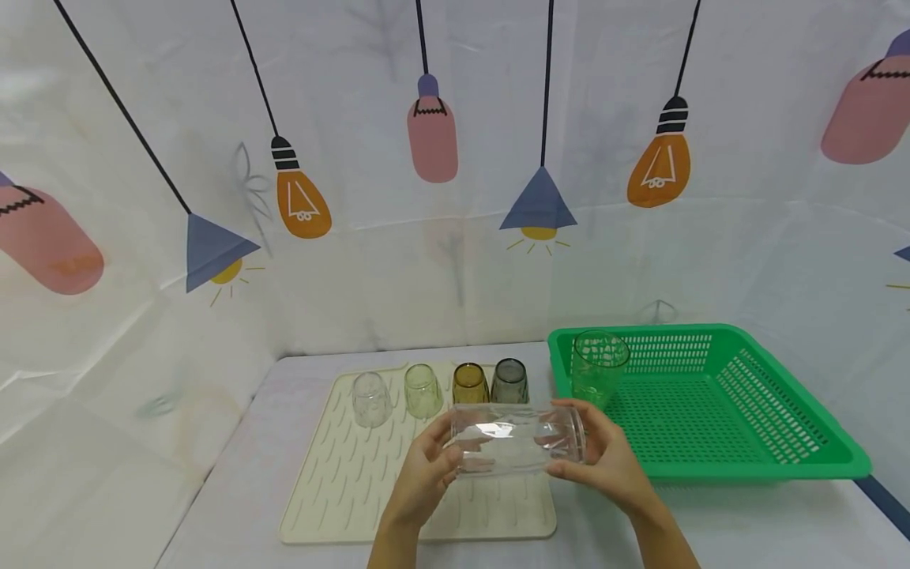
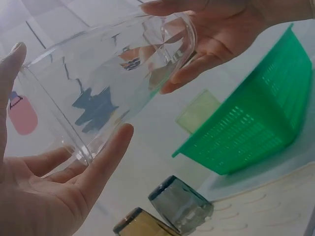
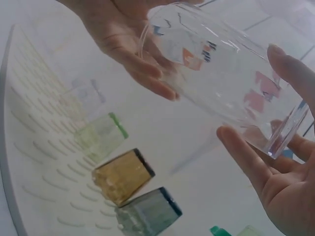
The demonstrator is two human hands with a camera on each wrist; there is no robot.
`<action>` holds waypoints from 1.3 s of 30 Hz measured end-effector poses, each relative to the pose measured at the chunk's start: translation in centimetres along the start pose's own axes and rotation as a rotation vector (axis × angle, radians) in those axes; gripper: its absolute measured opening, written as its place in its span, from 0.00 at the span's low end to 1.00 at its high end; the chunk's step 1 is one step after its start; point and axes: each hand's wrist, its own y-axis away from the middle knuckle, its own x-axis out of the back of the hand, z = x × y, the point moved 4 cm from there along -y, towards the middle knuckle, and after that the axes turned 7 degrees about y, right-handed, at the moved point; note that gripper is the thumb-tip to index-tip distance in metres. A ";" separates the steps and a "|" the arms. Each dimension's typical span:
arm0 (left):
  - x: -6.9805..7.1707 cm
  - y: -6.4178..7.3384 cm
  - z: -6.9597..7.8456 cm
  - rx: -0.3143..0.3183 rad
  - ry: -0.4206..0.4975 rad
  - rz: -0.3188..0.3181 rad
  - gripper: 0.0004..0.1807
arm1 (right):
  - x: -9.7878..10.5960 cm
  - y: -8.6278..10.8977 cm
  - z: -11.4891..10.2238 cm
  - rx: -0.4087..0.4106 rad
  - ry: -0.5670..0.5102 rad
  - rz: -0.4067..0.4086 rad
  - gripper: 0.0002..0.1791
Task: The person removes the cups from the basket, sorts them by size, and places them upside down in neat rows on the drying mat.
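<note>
A large clear drinking glass (image 1: 513,452) lies sideways in the air between both hands, over the front part of the cream drying mat (image 1: 334,494). The left hand (image 1: 424,476) grips its left end, thumb on the near side. At the opposite end, the right hand (image 1: 606,458) holds the glass between thumb and fingers. In the left wrist view the glass (image 2: 103,88) spans from one hand to the other, and fingers show through its wall. Behind it on the mat stand small tumblers: clear (image 1: 371,401), pale green (image 1: 423,393), amber (image 1: 469,384) and grey (image 1: 509,382).
To the right sits a green plastic basket (image 1: 753,472) with slotted walls. A tall green glass (image 1: 599,371) stands inside its left end. White sheeting (image 1: 398,284) printed with lamps hangs behind and beside the white-covered table (image 1: 235,490).
</note>
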 end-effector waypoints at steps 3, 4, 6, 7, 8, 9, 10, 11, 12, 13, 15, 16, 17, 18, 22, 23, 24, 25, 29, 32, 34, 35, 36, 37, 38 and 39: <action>0.7 0.4 0.0 -0.005 -0.059 -0.001 0.40 | 0.2 0.0 0.1 0.004 -0.007 0.018 0.35; 1.0 0.6 0.0 -0.007 -0.087 0.012 0.41 | 0.2 0.0 0.1 0.004 -0.009 0.024 0.35; 1.6 1.1 0.1 -0.008 -0.158 0.049 0.42 | 0.3 0.0 0.2 0.002 -0.005 0.038 0.35; 1.9 1.5 0.1 -0.002 -0.196 0.081 0.42 | 0.4 0.0 0.2 -0.003 -0.003 0.043 0.35; 2.2 1.8 0.2 0.004 -0.240 0.124 0.41 | 0.4 0.0 0.2 -0.007 0.006 0.048 0.35; 2.6 2.3 0.3 0.007 -0.289 0.169 0.40 | 0.5 0.0 0.3 -0.013 0.007 0.051 0.35; 2.9 2.7 0.3 0.009 -0.340 0.213 0.40 | 0.5 0.0 0.3 -0.020 0.014 0.054 0.34; 3.2 3.2 0.4 0.011 -0.396 0.259 0.39 | 0.5 0.0 0.3 -0.027 0.021 0.056 0.34; 3.5 3.7 0.5 0.014 -0.453 0.305 0.38 | 0.6 0.0 0.3 -0.033 0.026 0.058 0.34; 3.9 4.2 0.5 0.017 -0.507 0.349 0.38 | 0.6 0.0 0.3 -0.038 0.029 0.057 0.34; 4.5 5.2 0.6 0.016 -0.628 0.421 0.38 | 0.6 0.1 0.3 -0.042 0.026 0.054 0.34; 4.9 5.7 0.7 0.019 -0.684 0.454 0.39 | 0.6 0.1 0.3 -0.043 0.022 0.054 0.34; 5.3 6.3 0.7 0.020 -0.737 0.493 0.39 | 0.6 0.1 0.4 -0.043 0.018 0.053 0.34; 5.7 6.8 0.7 0.024 -0.793 0.529 0.40 | 0.6 0.1 0.4 -0.042 0.013 0.053 0.34; 7.4 8.8 1.0 0.003 -1.009 0.664 0.43 | 0.6 0.1 0.5 -0.039 0.007 0.057 0.34; 7.8 9.2 1.1 -0.013 -1.062 0.695 0.44 | 0.6 0.1 0.5 -0.039 0.010 0.059 0.34; 8.1 9.6 1.3 -0.027 -1.122 0.714 0.44 | 0.6 0.1 0.5 -0.040 0.014 0.061 0.35; 8.4 10.0 1.4 -0.041 -1.184 0.731 0.44 | 0.6 0.1 0.5 -0.043 0.019 0.063 0.34; 9.6 11.5 2.3 -0.071 -1.421 0.757 0.48 | 0.6 0.2 0.6 -0.050 0.033 0.071 0.34; 10.8 12.4 2.9 0.030 -1.574 0.764 0.53 | 0.5 0.2 0.8 -0.056 0.034 0.075 0.33; 11.8 13.0 3.1 0.183 -1.623 0.758 0.59 | 0.5 0.1 0.8 -0.064 0.035 0.079 0.33; 12.3 13.2 3.2 0.266 -1.639 0.743 0.61 | 0.5 0.1 0.9 -0.068 0.038 0.080 0.33; 12.7 13.4 3.1 0.340 -1.643 0.727 0.64 | 0.4 0.1 0.9 -0.071 0.039 0.082 0.33; 13.2 13.6 3.0 0.408 -1.631 0.719 0.66 | 0.4 0.0 1.0 -0.072 0.042 0.085 0.32; 13.6 13.9 2.9 0.474 -1.615 0.710 0.69 | 0.3 0.0 1.0 -0.074 0.043 0.086 0.32; 13.9 14.1 2.7 0.518 -1.597 0.711 0.71 | 0.3 -0.1 1.0 -0.074 0.043 0.087 0.32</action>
